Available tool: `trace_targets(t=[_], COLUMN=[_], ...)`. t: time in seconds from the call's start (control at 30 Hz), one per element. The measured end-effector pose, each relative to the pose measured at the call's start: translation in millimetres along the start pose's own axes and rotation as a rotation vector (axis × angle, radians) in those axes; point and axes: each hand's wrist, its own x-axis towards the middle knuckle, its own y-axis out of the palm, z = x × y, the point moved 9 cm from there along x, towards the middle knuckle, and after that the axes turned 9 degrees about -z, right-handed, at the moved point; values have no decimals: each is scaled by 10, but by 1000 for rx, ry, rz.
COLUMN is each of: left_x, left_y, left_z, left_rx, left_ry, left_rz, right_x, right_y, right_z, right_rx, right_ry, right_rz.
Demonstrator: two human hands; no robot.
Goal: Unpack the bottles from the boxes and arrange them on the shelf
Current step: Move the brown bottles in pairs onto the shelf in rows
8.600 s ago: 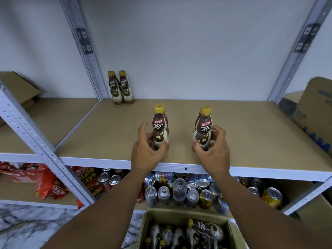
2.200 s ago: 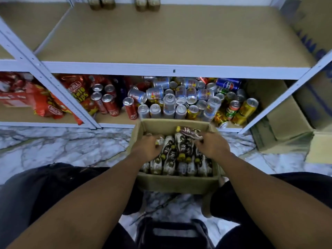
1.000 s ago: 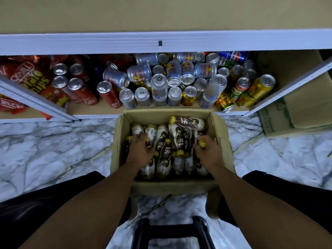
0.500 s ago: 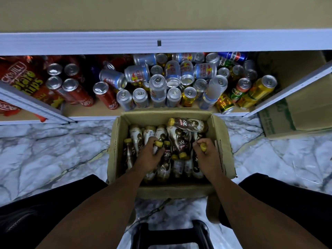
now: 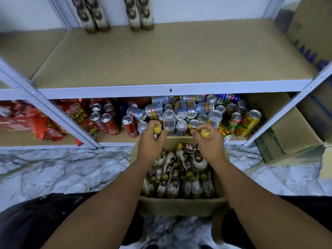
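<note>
An open cardboard box (image 5: 179, 203) on the floor holds several brown coffee bottles (image 5: 172, 178) with yellow caps. My left hand (image 5: 151, 146) is shut on one bottle, its yellow cap (image 5: 157, 130) sticking out above my fingers. My right hand (image 5: 209, 144) grips another bottle whose cap (image 5: 204, 133) also shows above the fist. Both hands are raised above the box's far edge. On the tan shelf (image 5: 170, 56), two pairs of the same bottles stand at the back, one pair (image 5: 93, 17) left, one pair (image 5: 141, 15) further right.
The lower shelf holds many drink cans (image 5: 188, 114) and red snack bags (image 5: 30, 123). Cardboard boxes (image 5: 285, 133) stand on the right. The floor (image 5: 62, 169) is marbled white. My legs in dark clothing flank the box.
Both hands have closed on a bottle each and lifted them out of the box. The view has tilted up, bringing the tan shelf and its bottles into sight.
</note>
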Motion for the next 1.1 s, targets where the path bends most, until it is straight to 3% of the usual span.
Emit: trace_targets(t=[0.3,0.53,0.77,1.1], left_x=[166,240,803,1663], left_y=[-883,-1278,-1244,-750], left_z=[-1530,-2284,-2476,-2165], left_rx=[-173,-254,-258,-232], left_ry=[231,346,374,346], left_rz=[-248,-366,-411,-367], right_x=[-138,-114,382,1285], right_y=[-697,-1028,-903,-314], right_z=[1545,2409,2872,2708], right_rx=[229,309,314,296], right_ry=[-279,-411,-472,-484], right_rz=[-96,-186,-200,-179])
